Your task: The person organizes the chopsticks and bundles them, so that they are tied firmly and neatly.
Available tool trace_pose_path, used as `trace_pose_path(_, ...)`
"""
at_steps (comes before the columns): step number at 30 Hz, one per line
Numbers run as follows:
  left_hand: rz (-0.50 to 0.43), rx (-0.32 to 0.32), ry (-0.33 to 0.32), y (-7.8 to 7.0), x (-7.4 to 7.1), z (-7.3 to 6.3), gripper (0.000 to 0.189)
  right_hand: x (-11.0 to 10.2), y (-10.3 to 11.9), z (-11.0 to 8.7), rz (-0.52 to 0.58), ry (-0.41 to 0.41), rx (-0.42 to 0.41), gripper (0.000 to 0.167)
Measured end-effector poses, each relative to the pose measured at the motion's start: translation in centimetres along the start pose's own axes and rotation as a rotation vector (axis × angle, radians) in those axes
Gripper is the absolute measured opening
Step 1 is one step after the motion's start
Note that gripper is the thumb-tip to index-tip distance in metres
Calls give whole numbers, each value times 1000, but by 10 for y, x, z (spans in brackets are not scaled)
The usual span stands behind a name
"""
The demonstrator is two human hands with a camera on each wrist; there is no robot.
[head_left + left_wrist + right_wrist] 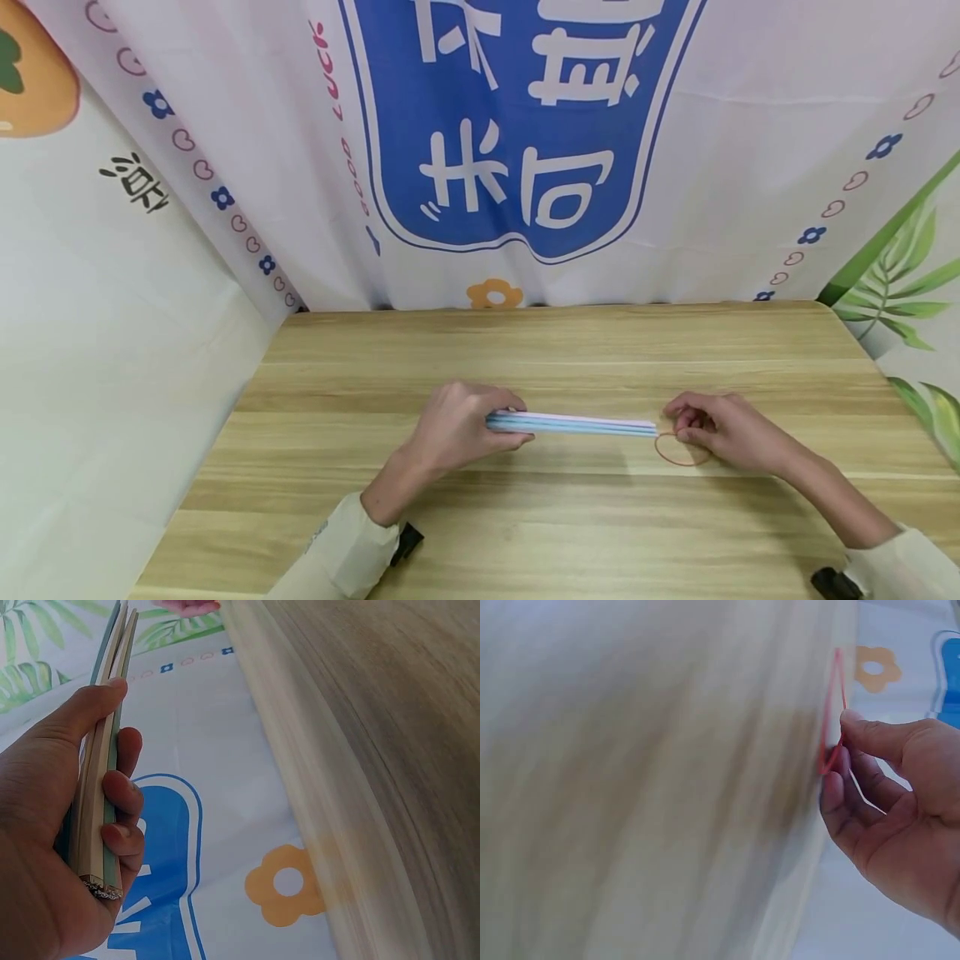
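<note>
My left hand (pixel 453 427) grips a bundle of long slim sticks (pixel 588 424), pale blue and whitish, by its left end. In the left wrist view the thumb (pixel 103 701) lies along the bundle (pixel 94 802) and the fingers curl round its other side; the near ends look dark and speckled. To the right, my right hand (pixel 731 431) pinches a thin red rubber band (pixel 681 465) between thumb and fingertips. The band hangs as a loop beside the bundle's free end, overlapping its tip in the head view. In the right wrist view the loop (pixel 827 712) looks long and narrow.
Both hands are above a wood-grain table (pixel 525 533). Behind its far edge hangs a white curtain (pixel 712 208) with a blue printed panel (pixel 510 150). More printed cloth (pixel 97 333) stands along the left side, and leaf-patterned cloth (pixel 900 308) on the right.
</note>
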State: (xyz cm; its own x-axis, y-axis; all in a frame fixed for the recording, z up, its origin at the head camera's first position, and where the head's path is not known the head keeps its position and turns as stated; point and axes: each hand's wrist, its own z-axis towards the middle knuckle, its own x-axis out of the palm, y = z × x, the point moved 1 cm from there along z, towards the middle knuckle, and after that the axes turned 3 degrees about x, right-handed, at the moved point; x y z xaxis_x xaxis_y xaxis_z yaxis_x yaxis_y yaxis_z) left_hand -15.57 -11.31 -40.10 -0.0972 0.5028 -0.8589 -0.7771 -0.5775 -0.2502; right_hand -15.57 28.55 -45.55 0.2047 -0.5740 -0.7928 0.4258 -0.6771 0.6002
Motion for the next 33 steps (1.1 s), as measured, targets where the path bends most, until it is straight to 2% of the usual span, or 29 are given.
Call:
trace_pose_path(5,12,-3,-1,-1,1,0,26,-7,16,-1,19,-32,19,29)
trace_pose_path(10,24,3,-12,-1,2,0,26,-14,35,0,31,-48,6,26)
trace_pose_path(15,31,6,-24,-1,3,0,25,-13,51,4,134,-96,28,27)
trace_pose_path(20,40,-4,-23,-1,4,0,25,-4,63,11,255,-187,-4,32)
trace_pose_path(24,56,-11,-19,-1,5,0,25,1,72,16,328,-228,-5,29)
trace_pose_path(33,75,-44,-25,-1,4,3,26,2,85,21,369,-287,61,21)
